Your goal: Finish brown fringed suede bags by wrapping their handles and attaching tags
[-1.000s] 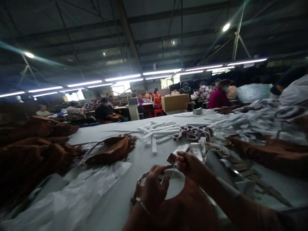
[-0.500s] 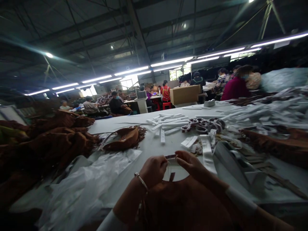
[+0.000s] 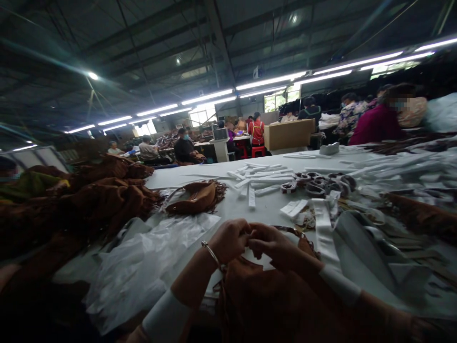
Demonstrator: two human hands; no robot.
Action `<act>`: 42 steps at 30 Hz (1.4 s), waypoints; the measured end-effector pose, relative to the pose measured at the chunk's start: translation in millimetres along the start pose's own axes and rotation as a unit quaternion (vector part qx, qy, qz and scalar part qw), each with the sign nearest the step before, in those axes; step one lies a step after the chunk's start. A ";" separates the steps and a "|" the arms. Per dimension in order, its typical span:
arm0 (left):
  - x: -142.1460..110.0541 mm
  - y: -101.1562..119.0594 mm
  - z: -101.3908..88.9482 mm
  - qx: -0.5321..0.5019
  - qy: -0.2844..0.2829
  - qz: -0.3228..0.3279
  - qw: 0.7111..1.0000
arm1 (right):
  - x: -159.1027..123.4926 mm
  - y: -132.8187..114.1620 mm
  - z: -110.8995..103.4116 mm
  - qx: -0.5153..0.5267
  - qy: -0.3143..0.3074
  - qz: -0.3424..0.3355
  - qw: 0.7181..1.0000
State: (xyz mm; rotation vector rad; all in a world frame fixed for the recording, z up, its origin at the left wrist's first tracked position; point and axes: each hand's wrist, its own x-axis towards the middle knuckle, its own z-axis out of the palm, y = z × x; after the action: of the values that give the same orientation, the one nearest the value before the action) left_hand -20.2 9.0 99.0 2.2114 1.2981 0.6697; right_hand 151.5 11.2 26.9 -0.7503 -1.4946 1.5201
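Note:
My left hand [image 3: 231,240] is closed, its fingertips pinched against those of my right hand [image 3: 269,242] above the table. A thin dark strap [image 3: 291,230] comes out beyond my right hand and curves down to a brown end piece [image 3: 307,246]. The part of the strap between my fingers is hidden. Below both hands, close to my body, hangs a brown suede-like bag [image 3: 274,297], its upper edge curving under my wrists. A similar brown bag with fringe [image 3: 194,197] lies on the table ahead.
A white table [image 3: 228,209] bears clear plastic bags [image 3: 143,262] at left and a heap of brown fringed pieces [image 3: 107,200]. White wrapped strips [image 3: 264,177], rolled straps [image 3: 317,183] and a grey bin [image 3: 364,247] lie to the right. Several people sit working further off.
My hands have come together; before, a short piece of strap was stretched between them. The strap now loops out to the right. The view has turned slightly left.

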 end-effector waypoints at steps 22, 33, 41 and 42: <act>15.2 -214.0 69.9 -0.314 0.002 -0.309 0.898 | 117.1 103.6 17.9 -0.585 -0.034 0.093 0.805; 25.1 -206.9 63.7 -0.257 -0.024 -0.313 0.914 | 125.1 143.9 21.9 -0.431 0.015 0.139 0.891; 24.6 -187.3 51.2 -0.065 0.072 -0.250 0.964 | 108.0 109.3 8.7 -0.448 0.013 0.082 0.890; 23.7 -184.5 48.0 -0.059 0.087 -0.246 0.964 | 105.0 100.2 4.8 -0.455 0.011 0.075 0.888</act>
State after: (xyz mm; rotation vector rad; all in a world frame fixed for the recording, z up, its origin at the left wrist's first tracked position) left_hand -99.9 101.7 -49.2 1.6645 1.7597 0.7294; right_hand 83.4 109.2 -56.0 -1.4286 -2.1768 0.8277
